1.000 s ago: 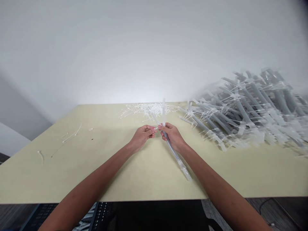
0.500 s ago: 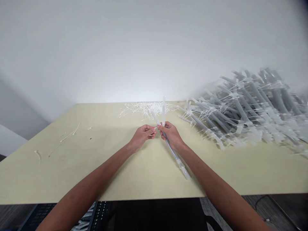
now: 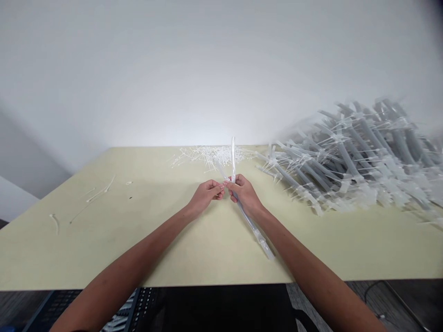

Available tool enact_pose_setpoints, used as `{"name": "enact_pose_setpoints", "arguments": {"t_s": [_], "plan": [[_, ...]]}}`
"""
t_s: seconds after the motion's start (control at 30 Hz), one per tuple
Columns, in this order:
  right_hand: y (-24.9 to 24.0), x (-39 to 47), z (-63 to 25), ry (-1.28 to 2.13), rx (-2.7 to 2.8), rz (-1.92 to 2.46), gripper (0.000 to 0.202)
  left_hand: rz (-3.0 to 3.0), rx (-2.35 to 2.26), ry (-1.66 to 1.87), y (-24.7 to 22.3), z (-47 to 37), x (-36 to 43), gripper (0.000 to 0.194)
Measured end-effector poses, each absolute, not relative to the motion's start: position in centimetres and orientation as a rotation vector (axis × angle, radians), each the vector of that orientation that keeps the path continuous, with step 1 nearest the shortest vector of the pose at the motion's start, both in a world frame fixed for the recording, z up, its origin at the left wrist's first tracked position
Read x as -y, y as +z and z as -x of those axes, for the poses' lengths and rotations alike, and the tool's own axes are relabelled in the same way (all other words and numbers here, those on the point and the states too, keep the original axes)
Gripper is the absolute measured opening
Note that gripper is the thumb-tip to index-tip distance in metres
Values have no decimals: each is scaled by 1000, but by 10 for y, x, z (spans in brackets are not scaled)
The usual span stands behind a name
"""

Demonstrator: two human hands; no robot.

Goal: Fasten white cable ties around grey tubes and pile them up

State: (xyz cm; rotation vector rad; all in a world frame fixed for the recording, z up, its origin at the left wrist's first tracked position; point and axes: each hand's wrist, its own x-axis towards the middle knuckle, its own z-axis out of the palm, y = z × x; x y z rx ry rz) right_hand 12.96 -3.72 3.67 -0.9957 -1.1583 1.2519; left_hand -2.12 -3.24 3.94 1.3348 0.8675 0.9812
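At mid-frame, the right hand point(image 3: 244, 196) grips the clear tube point(image 3: 252, 224) and the left hand point(image 3: 206, 198) pinches its fingers right beside it, above bare tabletop point(image 3: 187, 258) reaching the near edge at lower centre, the tube pile point(image 3: 349, 161) bounding the right.

1. Two hands point(image 3: 206, 198) point(image 3: 244, 193) are meeting.
2. One tube assembly point(image 3: 251, 223) is slanting.
3. One tie heap point(image 3: 216, 156) is lying at twelve o'clock.
4. One tubing pile point(image 3: 349, 159) is filling three o'clock.
5. Several loose ties point(image 3: 98, 195) are lying at nine.
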Motion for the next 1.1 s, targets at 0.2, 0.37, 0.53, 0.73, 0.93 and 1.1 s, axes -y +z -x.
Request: {"name": "enact_pose_setpoints", "arguments": {"t_s": [0.2, 0.37, 0.53, 0.73, 0.93, 1.1], "plan": [[33, 37, -130, 1221, 1170, 1000, 41, -1462, -914, 983, 43, 24, 32, 31], [30, 36, -131, 1180, 1186, 1020, 40, -1470, -907, 933, 45, 27, 31, 29], [28, 35, -131, 1110, 1154, 1050, 33, -1478, -902, 935, 46, 27, 30, 22], [25, 32, -134, 1094, 1138, 1059, 31, -1467, -937, 918, 44, 27, 32, 19], [29, 33, -136, 1076, 1128, 1046, 33, -1440, -935, 906, 42, 30, 31, 20], [39, 40, -133, 1105, 1167, 1020, 35, -1375, -915, 930, 44, 28, 30, 30]]}}
